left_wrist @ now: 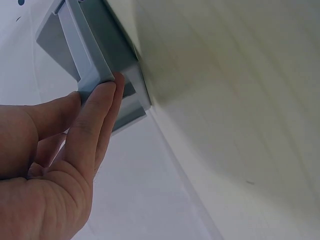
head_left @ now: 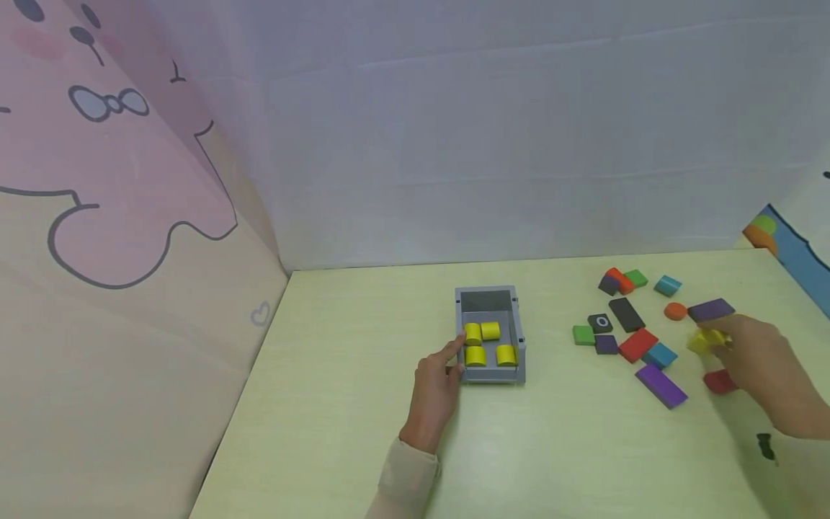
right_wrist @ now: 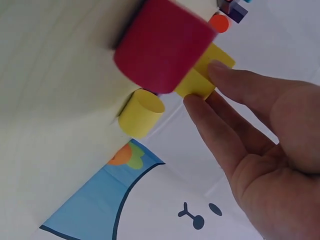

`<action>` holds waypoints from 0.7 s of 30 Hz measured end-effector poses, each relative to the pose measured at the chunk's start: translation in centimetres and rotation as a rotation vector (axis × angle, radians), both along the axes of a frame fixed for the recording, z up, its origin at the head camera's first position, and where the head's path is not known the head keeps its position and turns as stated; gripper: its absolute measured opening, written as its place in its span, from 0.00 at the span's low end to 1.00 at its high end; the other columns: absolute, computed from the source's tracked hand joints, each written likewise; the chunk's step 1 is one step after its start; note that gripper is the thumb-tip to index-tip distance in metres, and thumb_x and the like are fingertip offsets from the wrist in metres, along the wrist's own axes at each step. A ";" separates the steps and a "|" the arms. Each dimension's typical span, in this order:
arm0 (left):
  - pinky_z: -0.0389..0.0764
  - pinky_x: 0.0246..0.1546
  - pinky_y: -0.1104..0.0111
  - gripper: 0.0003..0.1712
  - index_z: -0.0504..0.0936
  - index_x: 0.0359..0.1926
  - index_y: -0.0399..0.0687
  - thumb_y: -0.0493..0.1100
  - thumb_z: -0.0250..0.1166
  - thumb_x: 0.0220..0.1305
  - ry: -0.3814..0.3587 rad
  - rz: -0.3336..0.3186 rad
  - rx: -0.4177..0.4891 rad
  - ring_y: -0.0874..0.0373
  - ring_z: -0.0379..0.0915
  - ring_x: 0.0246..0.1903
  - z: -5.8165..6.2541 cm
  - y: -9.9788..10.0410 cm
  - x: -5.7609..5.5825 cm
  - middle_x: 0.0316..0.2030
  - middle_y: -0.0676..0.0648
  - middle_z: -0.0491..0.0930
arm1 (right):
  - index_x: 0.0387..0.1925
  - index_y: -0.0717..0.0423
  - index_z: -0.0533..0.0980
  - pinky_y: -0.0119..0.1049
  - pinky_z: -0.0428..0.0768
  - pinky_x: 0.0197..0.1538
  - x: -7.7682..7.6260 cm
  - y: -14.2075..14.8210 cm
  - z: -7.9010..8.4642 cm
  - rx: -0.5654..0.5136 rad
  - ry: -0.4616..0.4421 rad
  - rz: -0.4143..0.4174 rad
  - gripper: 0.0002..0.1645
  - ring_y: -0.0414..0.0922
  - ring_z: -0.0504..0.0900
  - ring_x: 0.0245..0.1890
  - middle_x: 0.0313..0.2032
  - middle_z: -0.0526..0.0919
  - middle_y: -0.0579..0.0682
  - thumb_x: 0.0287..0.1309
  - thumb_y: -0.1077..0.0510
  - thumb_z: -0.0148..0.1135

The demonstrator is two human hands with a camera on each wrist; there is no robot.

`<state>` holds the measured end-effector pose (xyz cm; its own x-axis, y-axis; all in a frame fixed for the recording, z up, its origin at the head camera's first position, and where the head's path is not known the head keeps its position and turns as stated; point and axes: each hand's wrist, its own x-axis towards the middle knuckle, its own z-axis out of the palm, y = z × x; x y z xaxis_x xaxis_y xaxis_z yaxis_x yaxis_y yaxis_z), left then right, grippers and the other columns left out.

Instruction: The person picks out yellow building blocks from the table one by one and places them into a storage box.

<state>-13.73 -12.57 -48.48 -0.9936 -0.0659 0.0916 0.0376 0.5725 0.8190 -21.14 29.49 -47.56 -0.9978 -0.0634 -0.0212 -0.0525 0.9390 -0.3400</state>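
A grey open-topped box (head_left: 490, 375) stands near the middle of the table, with several yellow cylinder blocks (head_left: 475, 356) lying inside. My left hand (head_left: 433, 389) is at its near left corner. In the left wrist view, the thumb and fingers pinch the rim of the box (left_wrist: 82, 45). Over on the right, my right hand (head_left: 768, 360) pinches a yellow block (right_wrist: 197, 82) between thumb and fingers. Another yellow cylinder (right_wrist: 141, 114) stands close by on the table. A red block (right_wrist: 162, 47) partly covers the pinched block in the right wrist view.
Loose blocks lie between the box and my right hand: a purple bar (head_left: 661, 386), a black bar (head_left: 626, 315), a red block (head_left: 638, 345), a green block (head_left: 583, 335) and several others. An orange piece (head_left: 676, 311) lies farther back. A small dark object (head_left: 766, 445) is beside my right sleeve.
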 end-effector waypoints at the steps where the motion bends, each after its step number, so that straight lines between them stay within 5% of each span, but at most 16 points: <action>1: 0.75 0.27 0.70 0.34 0.69 0.59 0.61 0.28 0.62 0.54 0.001 -0.001 0.001 0.64 0.74 0.28 0.0 0.0 0.0 0.56 0.49 0.71 | 0.43 0.74 0.71 0.59 0.74 0.37 0.0 -0.1 0.1 -0.005 0.004 0.005 0.20 0.64 0.70 0.34 0.39 0.72 0.74 0.44 0.73 0.63; 13: 0.73 0.22 0.70 0.33 0.69 0.60 0.60 0.28 0.61 0.55 0.015 -0.015 0.011 0.63 0.74 0.26 0.1 0.0 0.1 0.56 0.50 0.70 | 0.43 0.70 0.72 0.64 0.70 0.41 0.1 -2.0 2.2 -0.035 0.173 0.083 0.22 0.68 0.69 0.42 0.41 0.74 0.72 0.42 0.73 0.65; 21: 0.76 0.28 0.70 0.33 0.69 0.60 0.60 0.28 0.61 0.56 0.012 -0.015 -0.008 0.66 0.75 0.31 0.0 0.0 0.0 0.57 0.50 0.69 | 0.46 0.67 0.73 0.63 0.72 0.40 -0.3 -4.1 3.3 -0.060 0.186 0.140 0.25 0.66 0.70 0.41 0.42 0.74 0.70 0.41 0.73 0.66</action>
